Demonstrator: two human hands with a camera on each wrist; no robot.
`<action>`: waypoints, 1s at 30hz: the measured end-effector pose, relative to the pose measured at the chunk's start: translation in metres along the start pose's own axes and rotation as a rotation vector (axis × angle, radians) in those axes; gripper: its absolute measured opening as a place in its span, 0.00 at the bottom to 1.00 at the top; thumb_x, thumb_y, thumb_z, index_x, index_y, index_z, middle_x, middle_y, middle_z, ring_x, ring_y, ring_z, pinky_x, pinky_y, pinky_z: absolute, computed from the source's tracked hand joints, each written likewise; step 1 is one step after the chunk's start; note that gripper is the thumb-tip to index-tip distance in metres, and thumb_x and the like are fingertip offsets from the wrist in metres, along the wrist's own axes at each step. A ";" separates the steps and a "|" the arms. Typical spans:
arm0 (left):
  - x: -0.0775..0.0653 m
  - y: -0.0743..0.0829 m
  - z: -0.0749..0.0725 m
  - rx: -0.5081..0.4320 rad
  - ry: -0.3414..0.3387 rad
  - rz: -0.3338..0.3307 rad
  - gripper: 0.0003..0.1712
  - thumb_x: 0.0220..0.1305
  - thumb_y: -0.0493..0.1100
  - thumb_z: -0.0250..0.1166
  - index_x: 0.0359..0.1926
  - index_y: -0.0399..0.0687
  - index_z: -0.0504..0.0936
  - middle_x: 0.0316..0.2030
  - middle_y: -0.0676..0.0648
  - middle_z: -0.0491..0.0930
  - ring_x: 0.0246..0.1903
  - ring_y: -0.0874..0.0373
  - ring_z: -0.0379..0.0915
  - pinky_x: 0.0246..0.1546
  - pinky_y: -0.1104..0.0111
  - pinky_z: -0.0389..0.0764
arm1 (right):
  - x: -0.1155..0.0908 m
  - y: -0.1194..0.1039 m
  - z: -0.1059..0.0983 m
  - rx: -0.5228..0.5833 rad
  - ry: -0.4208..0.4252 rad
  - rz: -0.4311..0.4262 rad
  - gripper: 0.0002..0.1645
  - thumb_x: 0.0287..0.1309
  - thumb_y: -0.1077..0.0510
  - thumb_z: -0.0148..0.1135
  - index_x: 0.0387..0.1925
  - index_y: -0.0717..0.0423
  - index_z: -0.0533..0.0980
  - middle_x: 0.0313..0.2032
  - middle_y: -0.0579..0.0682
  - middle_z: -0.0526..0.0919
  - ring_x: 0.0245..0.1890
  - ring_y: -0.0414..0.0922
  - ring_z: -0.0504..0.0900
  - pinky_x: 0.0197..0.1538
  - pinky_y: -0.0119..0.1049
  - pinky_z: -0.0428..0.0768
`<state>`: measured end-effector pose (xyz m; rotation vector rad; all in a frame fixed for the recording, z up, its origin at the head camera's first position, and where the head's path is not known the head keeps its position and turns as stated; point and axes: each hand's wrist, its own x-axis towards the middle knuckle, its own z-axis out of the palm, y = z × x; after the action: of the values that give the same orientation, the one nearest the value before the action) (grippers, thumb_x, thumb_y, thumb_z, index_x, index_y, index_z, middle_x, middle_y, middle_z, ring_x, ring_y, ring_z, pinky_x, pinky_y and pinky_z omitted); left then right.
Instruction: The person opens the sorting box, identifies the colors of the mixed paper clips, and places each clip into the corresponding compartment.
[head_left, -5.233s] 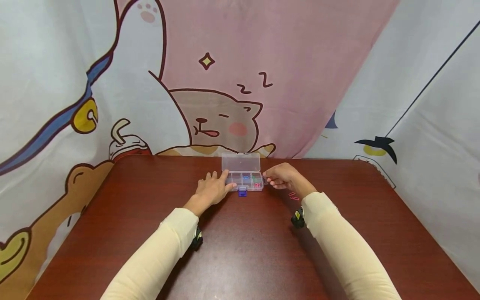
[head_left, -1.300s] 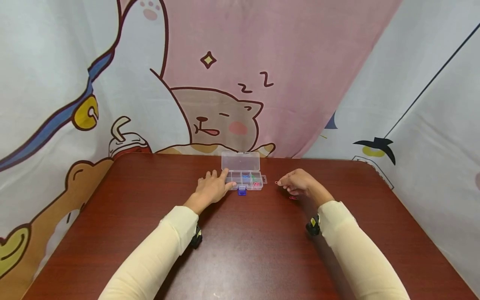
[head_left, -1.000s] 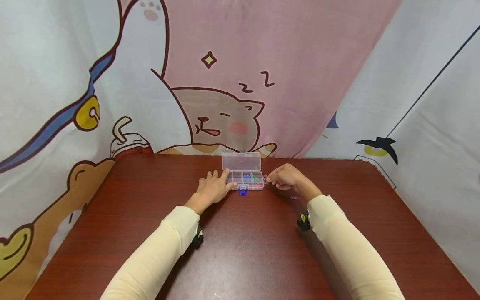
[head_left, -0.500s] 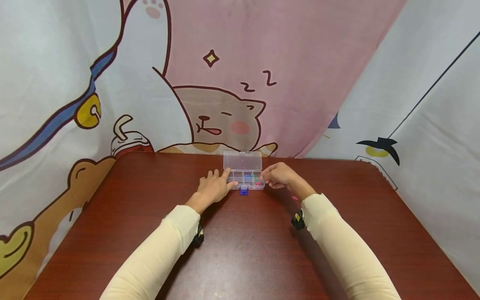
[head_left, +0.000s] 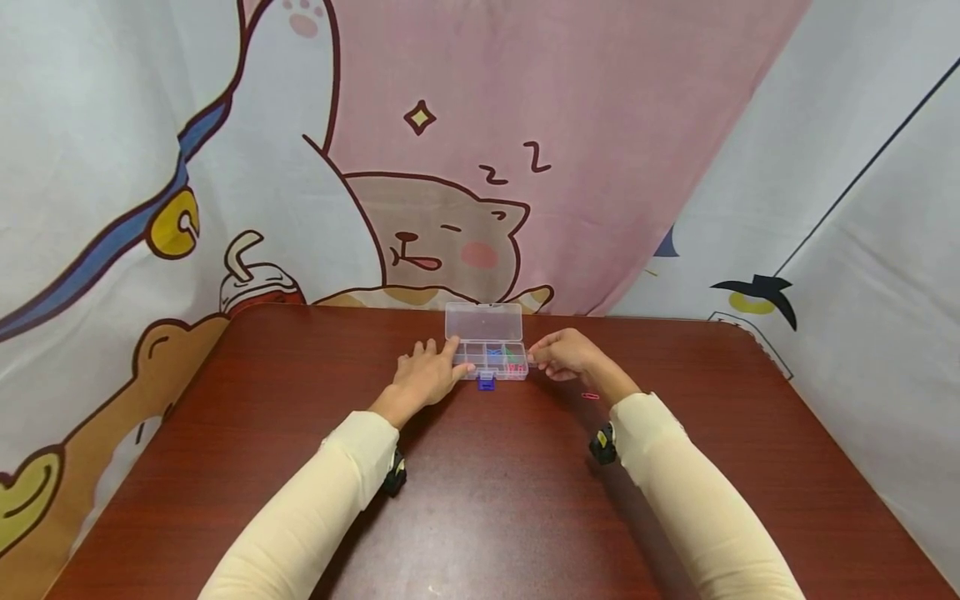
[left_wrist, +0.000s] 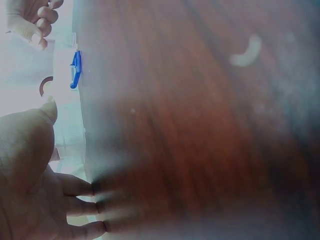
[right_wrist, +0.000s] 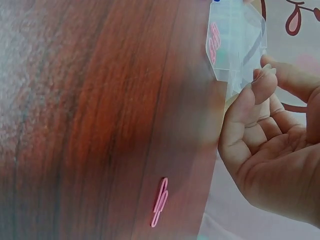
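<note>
A clear plastic compartment box [head_left: 472,360] stands on the table with its lid [head_left: 483,322] raised. Pink paper clips [head_left: 516,368] lie in its front right compartment. Blue clips [head_left: 494,353] and something green [head_left: 511,354] show in compartments behind. My left hand [head_left: 424,377] rests at the box's left end, fingers spread, thumb along the front edge. Just off the right end is my right hand [head_left: 567,353], its fingers loosely bent; in the right wrist view no clip shows between thumb and fingertips. One pink paper clip [right_wrist: 159,202] lies loose on the table, below the right hand.
The dark wooden table [head_left: 480,500] runs back to a printed cloth [head_left: 600,167] hanging behind it. A blue latch [head_left: 486,384] hangs from the box's front edge. Dark wrist devices [head_left: 602,444] sit at both cuffs.
Of two loose pink clips, my right hand picked one up, carried it left over the box and released it, then drew back slightly right. The left hand stays put.
</note>
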<state>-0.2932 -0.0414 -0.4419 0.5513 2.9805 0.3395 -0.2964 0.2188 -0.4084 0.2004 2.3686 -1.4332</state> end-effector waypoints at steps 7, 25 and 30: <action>0.000 -0.001 0.000 -0.001 0.013 0.008 0.38 0.71 0.68 0.43 0.74 0.56 0.55 0.66 0.33 0.65 0.66 0.36 0.59 0.57 0.40 0.67 | -0.001 0.004 -0.002 -0.002 0.011 -0.011 0.16 0.60 0.59 0.63 0.46 0.66 0.79 0.23 0.48 0.78 0.21 0.40 0.75 0.31 0.36 0.81; 0.000 -0.002 0.002 -0.002 0.017 0.006 0.39 0.71 0.69 0.42 0.74 0.55 0.55 0.66 0.32 0.65 0.66 0.35 0.59 0.57 0.40 0.67 | -0.016 0.030 -0.022 -0.008 0.034 0.026 0.13 0.60 0.58 0.64 0.43 0.63 0.80 0.23 0.48 0.77 0.20 0.40 0.73 0.24 0.33 0.75; 0.000 -0.001 0.002 0.003 0.016 0.011 0.39 0.71 0.69 0.42 0.74 0.55 0.55 0.65 0.32 0.65 0.66 0.36 0.59 0.56 0.41 0.68 | -0.026 0.040 -0.031 -0.023 0.038 0.042 0.15 0.60 0.57 0.64 0.45 0.64 0.79 0.23 0.48 0.77 0.20 0.40 0.74 0.27 0.34 0.77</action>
<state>-0.2929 -0.0417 -0.4442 0.5678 2.9952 0.3423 -0.2675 0.2667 -0.4189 0.2723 2.3954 -1.3945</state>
